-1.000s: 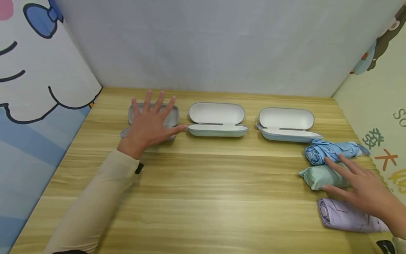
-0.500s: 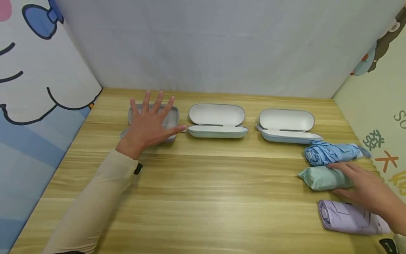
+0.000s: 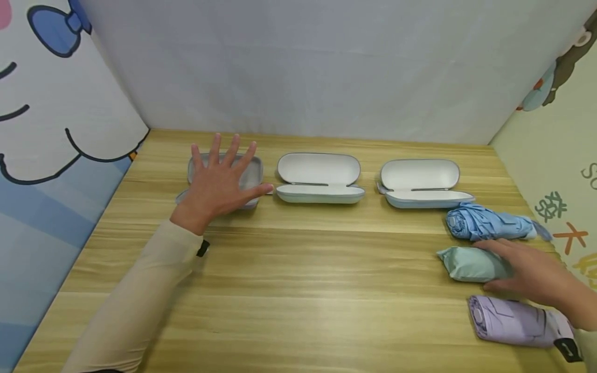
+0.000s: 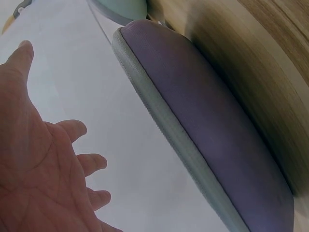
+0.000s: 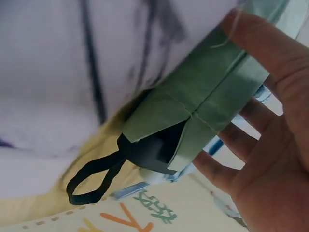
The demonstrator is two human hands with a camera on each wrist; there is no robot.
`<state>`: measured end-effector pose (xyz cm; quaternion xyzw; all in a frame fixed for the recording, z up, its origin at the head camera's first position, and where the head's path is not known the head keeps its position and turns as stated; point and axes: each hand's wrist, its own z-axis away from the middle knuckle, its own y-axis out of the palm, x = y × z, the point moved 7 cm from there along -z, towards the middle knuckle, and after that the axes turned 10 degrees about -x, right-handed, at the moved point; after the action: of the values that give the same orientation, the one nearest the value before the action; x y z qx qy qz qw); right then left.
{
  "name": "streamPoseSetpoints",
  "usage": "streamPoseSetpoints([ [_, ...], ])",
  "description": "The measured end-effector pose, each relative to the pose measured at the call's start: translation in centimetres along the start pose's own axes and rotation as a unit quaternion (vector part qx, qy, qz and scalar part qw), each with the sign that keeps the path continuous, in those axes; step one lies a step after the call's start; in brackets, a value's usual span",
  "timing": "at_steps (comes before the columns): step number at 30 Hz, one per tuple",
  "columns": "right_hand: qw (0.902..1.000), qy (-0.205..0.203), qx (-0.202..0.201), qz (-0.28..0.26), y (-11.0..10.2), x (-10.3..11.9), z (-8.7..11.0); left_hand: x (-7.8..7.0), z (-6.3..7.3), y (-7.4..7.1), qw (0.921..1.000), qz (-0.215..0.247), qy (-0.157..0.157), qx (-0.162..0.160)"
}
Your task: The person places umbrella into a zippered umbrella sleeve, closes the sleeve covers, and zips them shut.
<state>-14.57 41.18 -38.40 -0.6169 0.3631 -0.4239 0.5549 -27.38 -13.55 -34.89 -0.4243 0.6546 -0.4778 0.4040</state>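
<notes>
My left hand [image 3: 214, 189] is spread with straight fingers above an open glasses case [image 3: 252, 173], hiding much of it. Seen from the left wrist, that case has a purple outer side [image 4: 193, 111], and the hand stands apart from it. My right hand [image 3: 536, 269] grips a green folding umbrella [image 3: 473, 265] lying at the right, thumb on the near side and fingers on the far side. The right wrist view shows its black handle end [image 5: 149, 150] and wrist loop. A blue folded umbrella [image 3: 494, 223] lies just behind it, and a purple one [image 3: 508, 321] in front.
Two more open glasses cases, a green one [image 3: 320, 195] and a blue one [image 3: 426, 199], stand in a row along the back. A pale cloth wall [image 3: 317, 72] rises behind the wooden table [image 3: 298, 290], with printed panels at both sides.
My right hand has come down from hovering over the green umbrella and now holds it. The blue umbrella has shifted slightly back and away. The left hand has stayed nearly still.
</notes>
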Motion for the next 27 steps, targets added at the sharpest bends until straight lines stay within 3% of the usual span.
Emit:
streamPoseSetpoints([
  [4, 1.0, 0.0, -0.002, -0.003, -1.2, 1.2, -0.4, -0.1, 0.0, -0.2, 1.0, 0.001, 0.002, -0.001],
  [9, 0.9999, -0.008, -0.014, -0.006, -4.3, 3.9, -2.4, 0.0, 0.0, -0.3, 1.0, -0.007, -0.001, -0.001],
  [17, 0.9981, -0.055, -0.03, 0.004, -8.6, 9.0, -8.3, -0.1, 0.0, -0.6, 1.0, -0.009, 0.002, -0.003],
  [27, 0.9975, -0.062, -0.022, -0.027, -10.8, 12.9, -15.6, -0.2, 0.2, -1.3, 0.9999, -0.01, -0.002, -0.006],
])
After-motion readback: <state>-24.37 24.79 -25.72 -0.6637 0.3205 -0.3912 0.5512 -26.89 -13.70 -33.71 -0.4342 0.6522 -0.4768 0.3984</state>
